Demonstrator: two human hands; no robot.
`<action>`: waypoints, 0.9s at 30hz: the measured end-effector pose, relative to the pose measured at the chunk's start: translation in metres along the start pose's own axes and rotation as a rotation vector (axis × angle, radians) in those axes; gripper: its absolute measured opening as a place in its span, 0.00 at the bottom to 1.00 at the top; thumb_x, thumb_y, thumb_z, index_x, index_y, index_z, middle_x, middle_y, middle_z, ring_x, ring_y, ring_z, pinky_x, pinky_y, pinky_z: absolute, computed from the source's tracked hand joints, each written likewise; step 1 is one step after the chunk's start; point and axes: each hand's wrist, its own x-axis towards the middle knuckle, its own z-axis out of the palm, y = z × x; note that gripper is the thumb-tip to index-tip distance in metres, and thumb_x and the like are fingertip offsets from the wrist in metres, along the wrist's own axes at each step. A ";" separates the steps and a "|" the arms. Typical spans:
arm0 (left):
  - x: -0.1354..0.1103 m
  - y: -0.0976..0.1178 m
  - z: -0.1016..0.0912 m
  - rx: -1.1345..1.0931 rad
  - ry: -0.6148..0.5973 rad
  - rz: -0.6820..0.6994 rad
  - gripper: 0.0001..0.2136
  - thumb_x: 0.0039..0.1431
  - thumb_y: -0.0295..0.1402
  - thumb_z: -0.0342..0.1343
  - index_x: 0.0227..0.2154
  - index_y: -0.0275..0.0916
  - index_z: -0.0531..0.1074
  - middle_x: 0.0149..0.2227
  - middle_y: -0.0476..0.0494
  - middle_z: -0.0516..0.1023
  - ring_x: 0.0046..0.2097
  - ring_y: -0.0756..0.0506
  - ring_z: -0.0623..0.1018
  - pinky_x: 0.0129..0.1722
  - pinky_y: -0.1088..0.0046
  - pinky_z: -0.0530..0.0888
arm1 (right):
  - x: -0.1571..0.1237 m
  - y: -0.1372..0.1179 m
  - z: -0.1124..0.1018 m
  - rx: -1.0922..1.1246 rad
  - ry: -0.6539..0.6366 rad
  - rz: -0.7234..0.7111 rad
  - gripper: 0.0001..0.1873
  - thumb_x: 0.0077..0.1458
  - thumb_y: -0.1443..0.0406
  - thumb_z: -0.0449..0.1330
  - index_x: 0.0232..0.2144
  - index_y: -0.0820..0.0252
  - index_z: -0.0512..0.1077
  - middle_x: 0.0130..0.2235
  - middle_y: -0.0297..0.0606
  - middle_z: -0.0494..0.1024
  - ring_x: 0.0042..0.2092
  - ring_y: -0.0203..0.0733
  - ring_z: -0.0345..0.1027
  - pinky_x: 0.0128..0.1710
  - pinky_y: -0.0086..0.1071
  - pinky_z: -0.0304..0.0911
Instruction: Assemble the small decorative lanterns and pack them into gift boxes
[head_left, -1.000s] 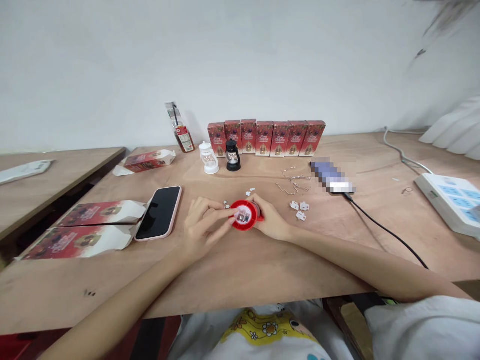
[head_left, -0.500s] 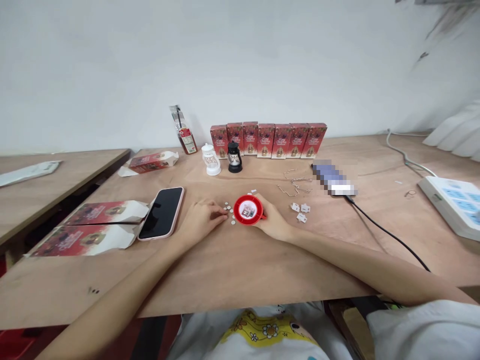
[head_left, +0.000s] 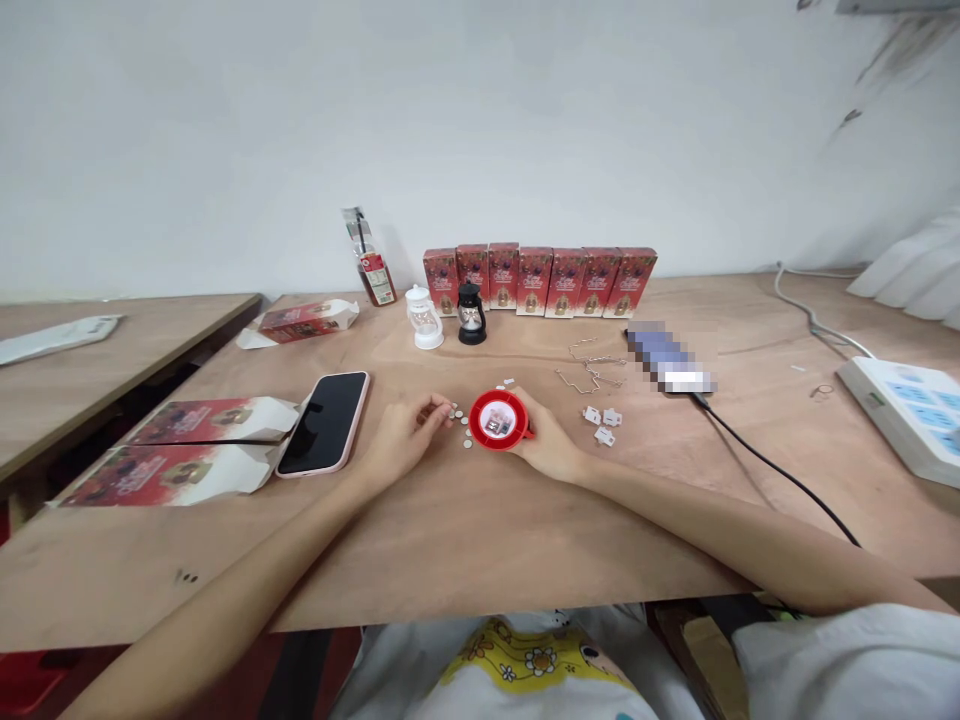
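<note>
Wooden table (head_left: 420, 560), head view: red lantern (head_left: 499, 419) sits in the right hand (head_left: 551, 447), its partly hidden fingers wrapped round, base presumably upturned for access. Left hand (head_left: 409, 436): thumb and forefinger nearly meet beside discs (head_left: 460, 414), probably laid close for reach; cannot tell if pinching one.

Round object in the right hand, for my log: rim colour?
The rim is red; head view shows it.

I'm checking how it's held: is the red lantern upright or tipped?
Tipped: in the right hand, the red lantern shows its base, a red ring around a white centre.
</note>
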 end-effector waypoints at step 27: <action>-0.019 0.045 -0.004 0.283 0.251 0.646 0.05 0.60 0.31 0.55 0.35 0.41 0.75 0.30 0.47 0.72 0.31 0.51 0.69 0.30 0.73 0.67 | 0.000 -0.004 0.000 -0.097 -0.048 -0.053 0.15 0.45 0.62 0.64 0.34 0.57 0.64 0.36 0.33 0.72 0.36 0.39 0.65 0.38 0.34 0.60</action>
